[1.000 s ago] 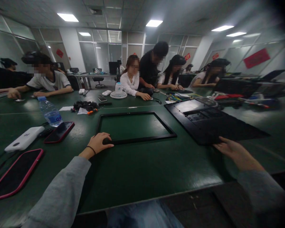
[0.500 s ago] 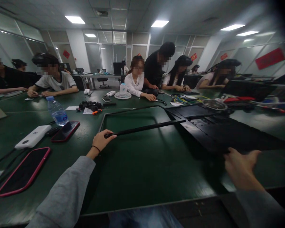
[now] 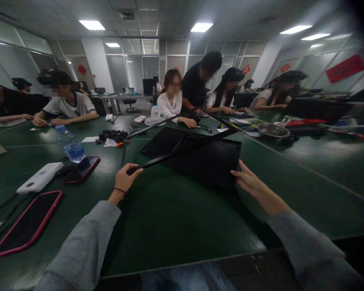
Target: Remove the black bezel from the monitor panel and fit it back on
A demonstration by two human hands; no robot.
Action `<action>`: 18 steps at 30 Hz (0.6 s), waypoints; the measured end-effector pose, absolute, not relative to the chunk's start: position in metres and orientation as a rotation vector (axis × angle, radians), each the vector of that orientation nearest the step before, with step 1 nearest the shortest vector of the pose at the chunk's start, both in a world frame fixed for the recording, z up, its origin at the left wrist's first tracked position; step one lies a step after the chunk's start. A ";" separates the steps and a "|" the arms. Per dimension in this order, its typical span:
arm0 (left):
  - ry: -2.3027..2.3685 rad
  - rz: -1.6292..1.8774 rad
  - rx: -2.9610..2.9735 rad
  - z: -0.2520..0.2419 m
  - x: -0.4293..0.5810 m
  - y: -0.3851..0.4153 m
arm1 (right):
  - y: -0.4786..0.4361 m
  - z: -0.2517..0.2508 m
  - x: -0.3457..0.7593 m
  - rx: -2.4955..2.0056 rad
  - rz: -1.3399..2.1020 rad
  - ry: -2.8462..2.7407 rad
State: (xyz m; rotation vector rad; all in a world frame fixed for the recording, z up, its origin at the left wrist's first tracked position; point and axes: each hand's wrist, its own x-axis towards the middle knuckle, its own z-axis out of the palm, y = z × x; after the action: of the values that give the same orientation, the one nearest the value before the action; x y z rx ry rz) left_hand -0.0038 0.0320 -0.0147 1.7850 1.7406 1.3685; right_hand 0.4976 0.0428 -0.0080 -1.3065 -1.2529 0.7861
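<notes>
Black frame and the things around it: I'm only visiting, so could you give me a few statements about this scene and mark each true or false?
1. The left hand holds the thin black frame tilted up off the green table. True.
2. The right hand grips the water bottle. False: its fingers rest against the near corner of the black panel. The bottle stands far to the left.
3. A white power bank lies beside a red-edged phone. True.
4. The pink-edged phone lies on the black panel. False: it lies on the table, at the near left.
</notes>
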 end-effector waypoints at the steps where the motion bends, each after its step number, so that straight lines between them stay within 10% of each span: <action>1: 1.734 1.376 1.806 -0.013 -0.003 0.031 | 0.054 -0.006 0.495 -1.297 0.862 -1.266; 18: 1.911 1.129 2.208 -0.019 0.000 0.036 | 0.112 -0.008 0.496 -1.359 0.721 -1.244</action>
State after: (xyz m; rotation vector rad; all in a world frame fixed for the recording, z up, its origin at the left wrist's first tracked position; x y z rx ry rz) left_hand -0.0003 0.0360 -0.0187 2.2082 1.9115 1.1288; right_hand 0.4963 0.1122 -0.0079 -1.3590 -1.2442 0.7212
